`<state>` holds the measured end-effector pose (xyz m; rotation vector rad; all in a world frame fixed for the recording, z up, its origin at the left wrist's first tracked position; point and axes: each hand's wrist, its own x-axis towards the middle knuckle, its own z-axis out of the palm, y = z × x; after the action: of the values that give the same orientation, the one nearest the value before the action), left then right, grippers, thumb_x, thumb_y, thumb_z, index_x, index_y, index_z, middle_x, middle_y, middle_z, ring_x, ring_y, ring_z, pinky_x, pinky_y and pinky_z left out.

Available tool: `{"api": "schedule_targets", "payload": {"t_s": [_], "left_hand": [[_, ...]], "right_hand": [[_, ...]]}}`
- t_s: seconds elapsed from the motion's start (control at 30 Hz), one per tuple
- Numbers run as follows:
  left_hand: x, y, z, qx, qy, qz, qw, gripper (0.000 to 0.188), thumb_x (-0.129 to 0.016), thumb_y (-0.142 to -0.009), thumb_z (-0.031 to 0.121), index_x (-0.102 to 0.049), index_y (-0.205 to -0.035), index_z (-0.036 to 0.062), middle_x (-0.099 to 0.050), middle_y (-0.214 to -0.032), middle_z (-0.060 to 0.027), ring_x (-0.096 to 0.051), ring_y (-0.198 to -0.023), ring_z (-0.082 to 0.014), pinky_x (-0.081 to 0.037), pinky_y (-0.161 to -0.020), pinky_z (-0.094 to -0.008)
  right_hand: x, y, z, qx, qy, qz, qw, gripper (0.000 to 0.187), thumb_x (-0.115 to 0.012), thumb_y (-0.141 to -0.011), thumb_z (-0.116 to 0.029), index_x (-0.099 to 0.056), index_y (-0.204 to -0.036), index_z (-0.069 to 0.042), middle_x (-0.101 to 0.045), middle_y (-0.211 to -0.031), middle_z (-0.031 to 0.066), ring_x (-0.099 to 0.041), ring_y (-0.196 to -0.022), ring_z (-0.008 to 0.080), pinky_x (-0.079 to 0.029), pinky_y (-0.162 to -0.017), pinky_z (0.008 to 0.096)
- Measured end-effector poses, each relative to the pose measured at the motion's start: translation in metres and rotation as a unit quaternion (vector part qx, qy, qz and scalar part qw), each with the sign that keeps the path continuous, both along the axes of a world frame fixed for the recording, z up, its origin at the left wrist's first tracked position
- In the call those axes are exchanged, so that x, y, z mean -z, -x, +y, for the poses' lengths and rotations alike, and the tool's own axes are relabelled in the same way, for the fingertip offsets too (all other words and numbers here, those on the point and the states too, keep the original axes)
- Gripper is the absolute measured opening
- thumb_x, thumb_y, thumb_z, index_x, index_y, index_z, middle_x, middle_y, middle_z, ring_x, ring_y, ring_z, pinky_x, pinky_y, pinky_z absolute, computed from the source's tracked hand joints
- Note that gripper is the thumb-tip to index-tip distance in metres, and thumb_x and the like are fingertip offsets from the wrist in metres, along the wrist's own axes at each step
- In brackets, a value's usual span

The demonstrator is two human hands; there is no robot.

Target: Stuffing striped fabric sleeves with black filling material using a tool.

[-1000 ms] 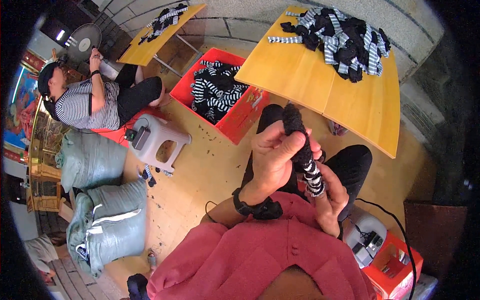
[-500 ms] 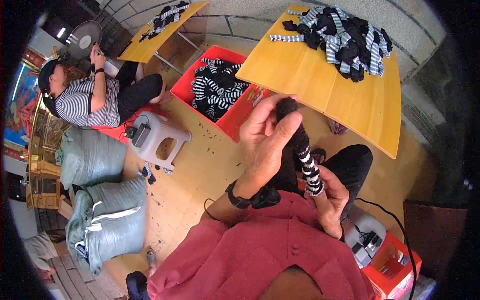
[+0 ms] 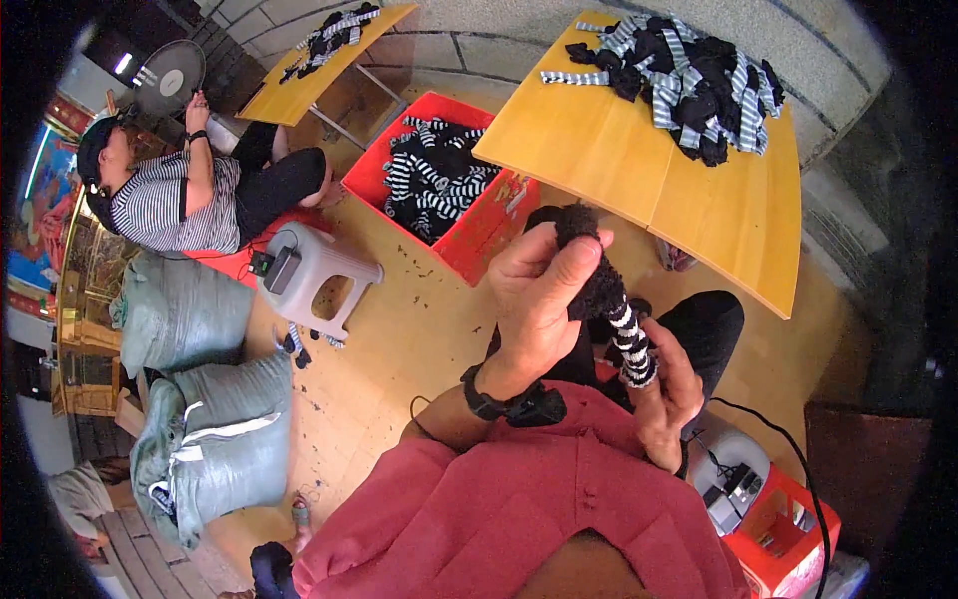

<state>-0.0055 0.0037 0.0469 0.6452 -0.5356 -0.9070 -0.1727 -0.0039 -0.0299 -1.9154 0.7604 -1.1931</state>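
Observation:
Between my hands stretches a knitted piece point(image 3: 631, 339), fuzzy black at its far end and ringed black and white at the near end, like a sock or long cuff. My left hand point(image 3: 539, 299) pinches the black end between thumb and fingers. Lower and to the right, my right hand point(image 3: 664, 404) is closed at the striped end; whether some fingers are inside the tube I cannot tell. A dark band with a bulky black part sits on my left wrist.
A yellow table point(image 3: 589, 130) ahead bears a heap of striped and black knits point(image 3: 689, 80). Left of it stands a red bin point(image 3: 469, 250) of similar pieces. A grey stool point(image 3: 319, 275), stuffed sacks point(image 3: 235, 449) and a seated person point(image 3: 175, 200) are at left; a black cable point(image 3: 798, 449) hangs at right.
Both hands have shifted slightly right with the knitted piece. More of its black end now bunches beyond and below my left thumb. The seated person's raised hand has moved a little.

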Motion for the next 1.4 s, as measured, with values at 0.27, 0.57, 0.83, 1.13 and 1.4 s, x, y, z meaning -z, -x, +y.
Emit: {"api": "schedule_targets", "payload": {"t_s": [0.27,0.57,0.83,1.13,1.4], "left_hand": [[-0.004,0.009,0.004,0.005,-0.002,-0.055,0.998,0.012,-0.065,-0.081,0.006,-0.061,-0.088,-0.0026,-0.057,-0.076,0.0017,-0.049,-0.065,-0.0033,-0.039,-0.058,-0.0179],[-0.008,0.002,-0.009,-0.122,-0.006,-0.149,0.981,0.020,-0.061,-0.085,0.007,-0.057,-0.103,-0.0014,-0.055,-0.085,0.0040,-0.046,-0.071,-0.0010,-0.038,-0.062,-0.0150],[0.005,-0.019,-0.016,-0.101,0.000,-0.105,0.989,0.017,-0.056,-0.090,0.016,-0.057,-0.098,0.0009,-0.054,-0.086,0.0044,-0.046,-0.070,-0.0026,-0.038,-0.062,-0.0170],[-0.001,-0.013,-0.011,-0.083,-0.003,-0.001,0.997,0.015,-0.058,-0.088,0.019,-0.055,-0.089,0.0046,-0.052,-0.073,0.0041,-0.047,-0.059,-0.0038,-0.040,-0.053,-0.0192],[0.011,-0.012,0.005,-0.067,-0.003,-0.081,0.994,0.011,-0.063,-0.082,0.004,-0.054,-0.077,0.0031,-0.051,-0.070,0.0046,-0.043,-0.059,-0.0010,-0.036,-0.053,-0.0175]], "right_hand": [[-0.033,-0.002,-0.001,-0.188,-0.451,-0.224,0.843,0.043,-0.059,-0.084,-0.017,-0.048,-0.118,0.006,-0.061,-0.076,0.0067,-0.050,-0.050,0.0060,-0.032,-0.038,0.0159],[-0.007,0.000,0.002,-0.048,-0.078,-0.009,0.996,0.039,-0.055,-0.088,-0.009,-0.045,-0.123,0.005,-0.064,-0.086,0.0104,-0.060,-0.069,0.0125,-0.047,-0.064,0.0235],[-0.017,-0.004,0.005,-0.003,-0.033,-0.010,0.999,0.038,-0.057,-0.075,0.007,-0.053,-0.112,0.008,-0.064,-0.086,0.0181,-0.063,-0.067,0.0176,-0.047,-0.060,0.0260],[-0.019,-0.011,0.005,0.020,0.048,0.023,0.998,0.048,-0.049,-0.064,0.013,-0.053,-0.112,0.009,-0.062,-0.080,0.0220,-0.060,-0.057,0.0222,-0.045,-0.051,0.0295],[-0.028,-0.014,0.010,-0.094,-0.295,-0.108,0.945,0.042,-0.057,-0.085,-0.009,-0.045,-0.123,0.003,-0.063,-0.083,0.0100,-0.049,-0.053,0.0039,-0.032,-0.043,0.0145]]}}
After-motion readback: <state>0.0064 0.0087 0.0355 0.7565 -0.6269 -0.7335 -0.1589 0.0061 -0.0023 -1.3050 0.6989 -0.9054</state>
